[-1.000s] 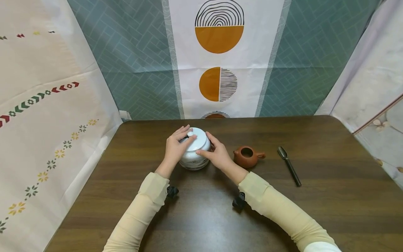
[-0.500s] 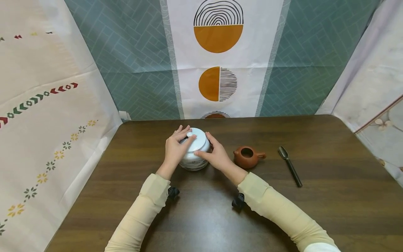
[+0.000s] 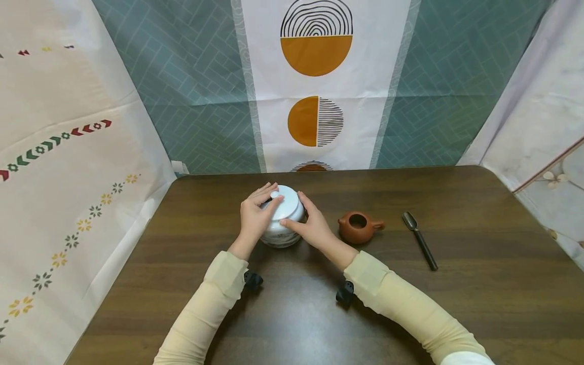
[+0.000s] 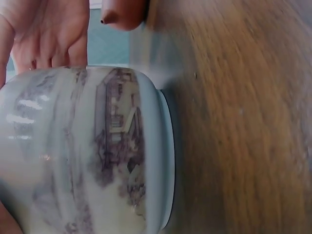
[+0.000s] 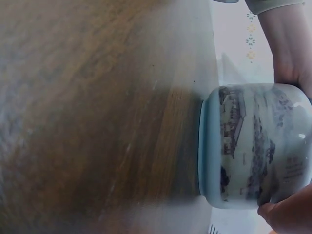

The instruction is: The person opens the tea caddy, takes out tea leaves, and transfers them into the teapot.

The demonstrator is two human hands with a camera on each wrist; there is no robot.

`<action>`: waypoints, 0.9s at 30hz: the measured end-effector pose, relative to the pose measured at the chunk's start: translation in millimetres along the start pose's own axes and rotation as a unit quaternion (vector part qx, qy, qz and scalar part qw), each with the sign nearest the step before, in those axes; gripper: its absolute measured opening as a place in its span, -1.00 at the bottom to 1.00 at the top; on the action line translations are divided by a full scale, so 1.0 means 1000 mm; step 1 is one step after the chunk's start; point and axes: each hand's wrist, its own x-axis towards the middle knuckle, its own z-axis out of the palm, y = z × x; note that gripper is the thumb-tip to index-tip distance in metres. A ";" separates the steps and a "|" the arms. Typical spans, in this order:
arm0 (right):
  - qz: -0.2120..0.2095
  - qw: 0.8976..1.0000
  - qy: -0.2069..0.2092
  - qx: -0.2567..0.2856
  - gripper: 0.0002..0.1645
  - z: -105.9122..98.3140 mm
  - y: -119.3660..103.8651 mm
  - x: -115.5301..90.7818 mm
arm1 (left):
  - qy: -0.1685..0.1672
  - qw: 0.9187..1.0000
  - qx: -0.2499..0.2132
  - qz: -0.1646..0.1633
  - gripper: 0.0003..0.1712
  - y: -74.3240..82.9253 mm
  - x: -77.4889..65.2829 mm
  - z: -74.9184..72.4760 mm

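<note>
A white lidded porcelain jar (image 3: pixel 279 237) stands upright on the table; painted dark buildings and trees show on its side in both wrist views. On top is its white lid (image 3: pixel 289 203) with a small round knob. My left hand (image 3: pixel 254 213) holds the lid near the knob, the thumb lying across the top and the fingers at the far left. Thumb and fingers of my right hand (image 3: pixel 315 225) grip the jar's right side. A dark gap shows beneath the left hand by the lid's edge; whether it is an opening or shadow is unclear.
Right of the jar sits a small brown clay teapot (image 3: pixel 357 228), its top uncovered, spout to the left. Farther right lies a spoon (image 3: pixel 421 241) with a dark handle. Patterned cloths (image 3: pixel 210 101) hang behind and beside the wooden table (image 3: pixel 292 324).
Both hands stay on the jar and its lid. The right thumb has slid slightly left along the jar, and the left fingers have shifted a little. The teapot and spoon stay put.
</note>
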 end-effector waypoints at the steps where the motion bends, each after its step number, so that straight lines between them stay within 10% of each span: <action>1: 0.000 1.000 0.000 -0.002 0.05 0.000 0.000 0.000 | 0.000 1.000 -0.003 0.002 -0.65 0.000 0.000 0.000; 27: -0.008 1.000 0.005 0.014 0.01 0.001 -0.002 -0.003 | 0.066 0.996 -0.059 0.030 -0.72 -0.004 -0.004 0.006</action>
